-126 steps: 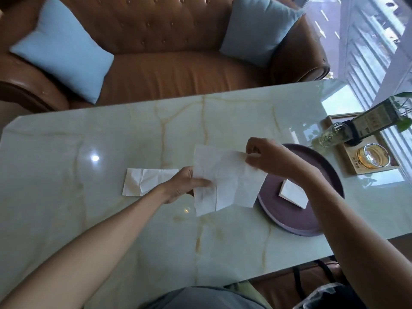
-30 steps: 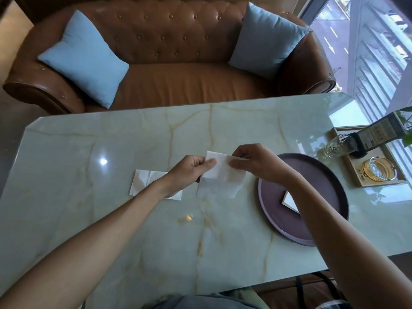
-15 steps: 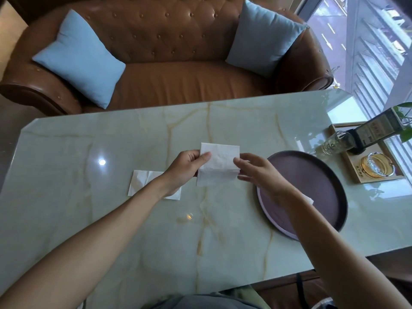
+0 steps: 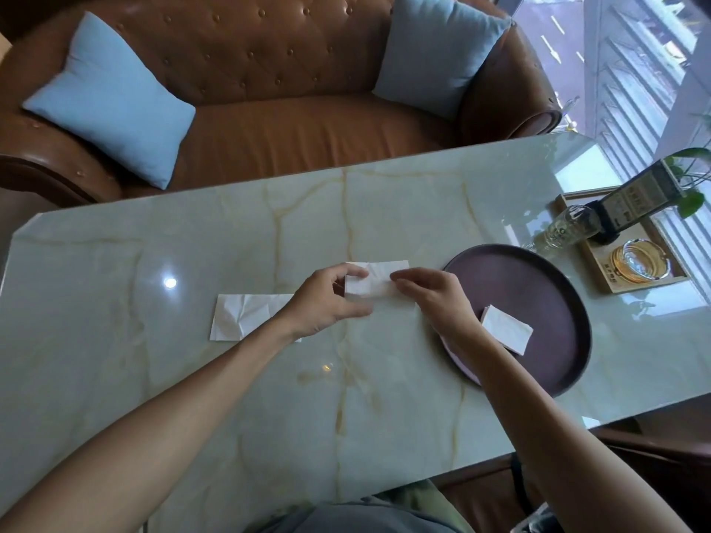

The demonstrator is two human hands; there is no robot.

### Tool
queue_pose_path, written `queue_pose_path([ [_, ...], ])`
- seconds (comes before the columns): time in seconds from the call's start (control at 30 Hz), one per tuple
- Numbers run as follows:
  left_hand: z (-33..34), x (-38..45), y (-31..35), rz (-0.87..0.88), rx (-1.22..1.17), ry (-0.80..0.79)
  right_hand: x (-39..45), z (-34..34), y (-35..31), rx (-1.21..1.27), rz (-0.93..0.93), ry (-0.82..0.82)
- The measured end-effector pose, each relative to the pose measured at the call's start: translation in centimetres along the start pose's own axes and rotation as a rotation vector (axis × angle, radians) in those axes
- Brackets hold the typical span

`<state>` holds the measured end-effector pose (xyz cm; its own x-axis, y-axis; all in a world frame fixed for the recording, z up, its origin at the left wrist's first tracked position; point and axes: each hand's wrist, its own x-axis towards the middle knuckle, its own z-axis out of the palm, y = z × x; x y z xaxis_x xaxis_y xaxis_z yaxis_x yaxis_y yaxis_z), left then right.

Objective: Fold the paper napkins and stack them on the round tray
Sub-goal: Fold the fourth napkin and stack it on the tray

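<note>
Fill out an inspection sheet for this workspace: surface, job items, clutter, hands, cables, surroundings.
Surface: glossy marble table, pale green with tan veins, with light glare.
Job's things: held napkin, folded to a narrow strip, pinched between both hands above the table; flat napkin, creased, lying on the table partly under the left wrist; folded napkin lying in the round tray.
Clutter: wooden tray with a glass ashtray, a clear bottle and a dark stand.
Grippers: left hand and right hand both grip the held napkin.
Cables: nothing seen.
Surroundings: brown leather sofa with two blue cushions, window, plant leaves.
</note>
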<state>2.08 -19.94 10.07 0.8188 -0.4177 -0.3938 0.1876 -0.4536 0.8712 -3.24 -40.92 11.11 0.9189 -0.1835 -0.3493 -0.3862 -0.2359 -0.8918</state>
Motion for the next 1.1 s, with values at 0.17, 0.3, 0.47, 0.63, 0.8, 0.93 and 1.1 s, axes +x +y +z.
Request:
queue_pose_path([
  [0.17,1.2,0.4,-0.2,0.068,0.196,-0.007,-0.7,-1.5,0.6,-0.068,0.017,-0.090],
  [0.3,2.3,0.9,0.1,0.111,0.263,-0.031,-0.8,-2.6,1.9,-0.264,-0.050,-0.057],
  [0.47,3.7,1.9,0.6,0.092,0.317,-0.094,-1.1,-4.8,2.7,-0.466,-0.105,-0.041],
  [0.63,5.9,2.8,1.5,0.014,-0.024,-0.198,-1.2,-7.5,4.4,-0.310,-0.021,-0.072],
  [0.8,9.3,3.9,2.7,0.006,-0.146,-0.180,-1.3,-10.1,5.9,-0.176,-0.024,-0.085],
  [0.93,12.1,5.2,3.2,-0.007,-0.173,-0.165,-1.6,-12.5,7.8,-0.011,0.038,-0.049],
  [1.1,15.3,7.5,3.8,-0.038,-0.181,-0.119,-2.5,-16.6,11.0,0.296,0.166,0.121],
])
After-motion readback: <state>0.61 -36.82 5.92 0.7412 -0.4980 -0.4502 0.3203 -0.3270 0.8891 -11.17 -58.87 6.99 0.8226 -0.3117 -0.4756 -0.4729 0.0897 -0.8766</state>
